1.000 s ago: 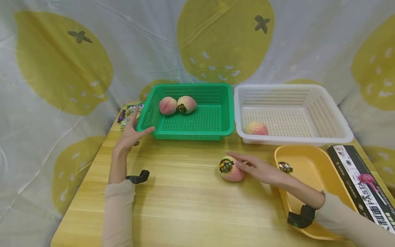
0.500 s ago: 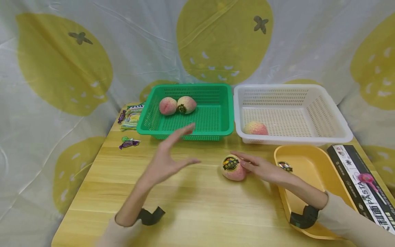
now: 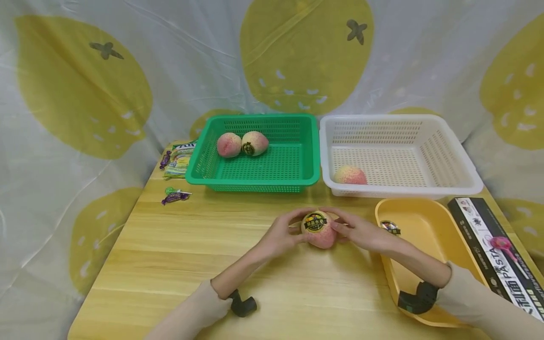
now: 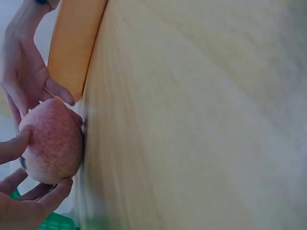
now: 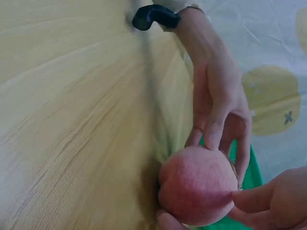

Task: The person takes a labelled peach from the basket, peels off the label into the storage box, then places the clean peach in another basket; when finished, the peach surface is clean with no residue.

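Two hands meet on one peach [image 3: 319,230] that sits on the table [image 3: 178,264], just left of the yellow tray [image 3: 429,264]. From one side the left hand [image 3: 281,233] curls its fingers round the fruit; from the other the right hand [image 3: 359,231] does the same, so both grip it. A round dark label faces up on the peach. Right of the tray lies a black pasta box [image 3: 497,255]. Farther back, a candy [image 3: 175,195] lies near the left edge. Beyond stand a green basket [image 3: 297,177] holding two peaches [image 3: 242,144] and a white basket [image 3: 450,189] with one peach [image 3: 349,175]. Snack packets [image 3: 178,159] lie left of the green one.
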The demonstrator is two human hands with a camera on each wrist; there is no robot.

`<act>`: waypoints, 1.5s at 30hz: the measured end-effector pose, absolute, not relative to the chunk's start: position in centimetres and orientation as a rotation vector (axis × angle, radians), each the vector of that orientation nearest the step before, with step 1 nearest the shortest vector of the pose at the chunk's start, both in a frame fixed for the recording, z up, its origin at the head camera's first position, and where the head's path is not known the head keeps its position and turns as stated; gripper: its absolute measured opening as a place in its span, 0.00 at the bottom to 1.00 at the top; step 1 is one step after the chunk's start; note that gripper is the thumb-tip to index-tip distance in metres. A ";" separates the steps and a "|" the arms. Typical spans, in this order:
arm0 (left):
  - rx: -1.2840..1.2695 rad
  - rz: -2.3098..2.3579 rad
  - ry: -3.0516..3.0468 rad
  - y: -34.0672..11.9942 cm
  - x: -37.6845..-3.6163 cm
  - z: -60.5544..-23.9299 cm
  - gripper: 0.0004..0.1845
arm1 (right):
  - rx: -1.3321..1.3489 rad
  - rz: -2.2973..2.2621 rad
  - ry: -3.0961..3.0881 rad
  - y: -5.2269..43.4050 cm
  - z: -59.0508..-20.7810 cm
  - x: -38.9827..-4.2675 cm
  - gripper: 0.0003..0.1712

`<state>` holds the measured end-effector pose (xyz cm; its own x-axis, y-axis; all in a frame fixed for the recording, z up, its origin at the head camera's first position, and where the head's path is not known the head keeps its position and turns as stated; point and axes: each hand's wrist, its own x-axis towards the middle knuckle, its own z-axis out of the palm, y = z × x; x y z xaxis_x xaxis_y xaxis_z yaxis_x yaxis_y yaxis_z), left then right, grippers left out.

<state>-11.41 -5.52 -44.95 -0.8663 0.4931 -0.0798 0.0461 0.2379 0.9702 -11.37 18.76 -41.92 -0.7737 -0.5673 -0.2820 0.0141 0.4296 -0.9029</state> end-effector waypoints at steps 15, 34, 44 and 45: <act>0.411 1.659 1.982 -7.1 -12.9 -45.1 0.32 | -0.644 -1.111 2.334 18.5 -41.9 -11.5 0.27; 0.263 1.761 1.994 -7.2 -12.7 -44.5 0.32 | -0.611 -1.410 2.330 17.3 -42.4 -12.5 0.19; 0.393 1.653 2.204 -6.6 -12.5 -44.5 0.33 | -0.474 -1.432 2.510 16.9 -42.2 -12.6 0.09; 0.402 1.649 2.208 -6.6 -12.5 -44.4 0.32 | -0.475 -1.433 2.514 16.9 -42.1 -12.5 0.08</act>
<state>-12.52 -6.61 -44.42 -0.8968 0.4282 -0.1113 0.0150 0.2808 0.9596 -12.55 16.91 -42.11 -0.9264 -0.3760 -0.0211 -0.1734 0.4757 -0.8624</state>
